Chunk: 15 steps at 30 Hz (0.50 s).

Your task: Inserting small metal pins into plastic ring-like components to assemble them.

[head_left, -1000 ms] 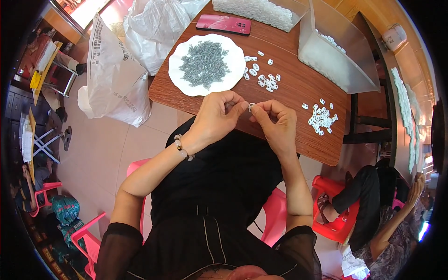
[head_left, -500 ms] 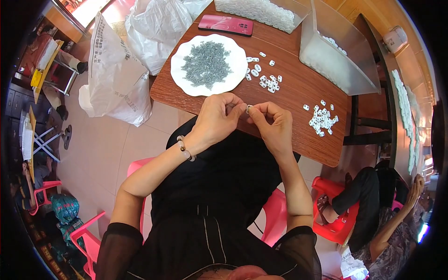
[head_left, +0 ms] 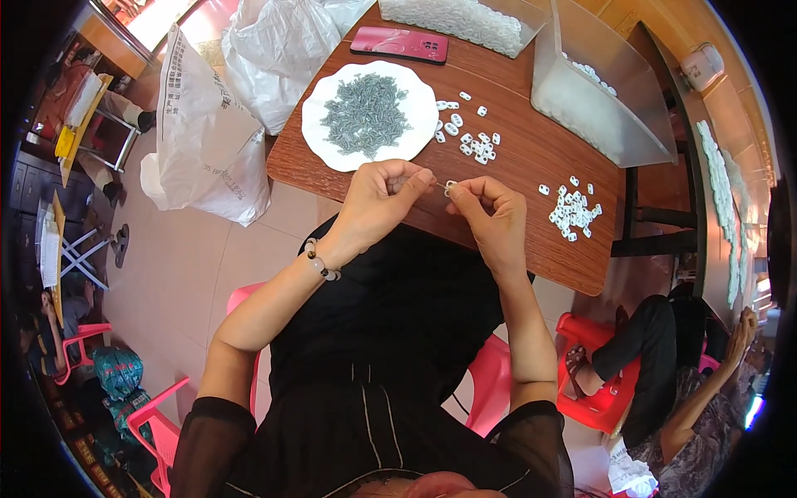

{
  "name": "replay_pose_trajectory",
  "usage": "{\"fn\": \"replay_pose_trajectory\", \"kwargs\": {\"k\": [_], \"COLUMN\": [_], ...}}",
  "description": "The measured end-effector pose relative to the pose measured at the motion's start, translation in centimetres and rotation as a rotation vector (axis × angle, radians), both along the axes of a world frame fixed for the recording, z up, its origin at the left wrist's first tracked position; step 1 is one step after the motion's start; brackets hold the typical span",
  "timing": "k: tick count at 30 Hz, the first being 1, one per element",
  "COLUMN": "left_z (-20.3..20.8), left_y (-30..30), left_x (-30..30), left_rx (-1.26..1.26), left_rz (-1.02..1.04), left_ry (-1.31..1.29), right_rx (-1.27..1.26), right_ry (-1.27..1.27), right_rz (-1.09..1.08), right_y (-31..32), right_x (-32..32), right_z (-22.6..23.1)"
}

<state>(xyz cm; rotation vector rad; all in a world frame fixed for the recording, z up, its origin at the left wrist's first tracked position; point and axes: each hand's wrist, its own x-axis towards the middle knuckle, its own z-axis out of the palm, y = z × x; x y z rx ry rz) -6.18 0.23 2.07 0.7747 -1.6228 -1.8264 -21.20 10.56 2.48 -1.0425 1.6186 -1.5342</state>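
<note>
Over the table's near edge, my left hand [head_left: 378,207] is closed in a pinch, thumb against fingers. What sits in that pinch is too small to make out, though a thin sliver shows near its fingertips. Just to the right, my right hand [head_left: 498,220] pinches a small white plastic piece [head_left: 450,187] between thumb and forefinger. A small gap separates the two hands. Beyond my left hand stands a white scalloped plate [head_left: 314,124] heaped with small grey metal pins [head_left: 365,114]. Loose white two-holed pieces [head_left: 479,148] lie beyond my right hand, with a larger pile [head_left: 574,212] farther right.
A pink phone [head_left: 398,45] lies behind the plate on the brown table [head_left: 531,100]. Clear bins [head_left: 598,116] of white pieces stand at the back. White sacks [head_left: 207,141] are on the floor at left. Another person [head_left: 664,373] sits at right beside a red chair [head_left: 585,407].
My hands have drawn slightly apart, opening a gap between their fingertips. The white piece stays in my right hand's pinch.
</note>
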Motion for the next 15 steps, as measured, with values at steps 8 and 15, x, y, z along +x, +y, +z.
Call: {"fn": "replay_pose_trajectory", "kwargs": {"k": [8,15], "left_z": [0.66,0.38], "left_y": [0.09,0.25], "left_x": [0.11,0.24], "left_rx": [0.117,0.136], "left_rz": [-0.012,-0.030], "left_ry": [0.006,0.028], "right_rx": [0.020,0.016], "right_ry": [-0.017,-0.016], "right_rz": [0.009,0.017], "right_y": [0.13,0.14], "right_x": [0.08,0.27], "right_z": [0.16,0.43]}}
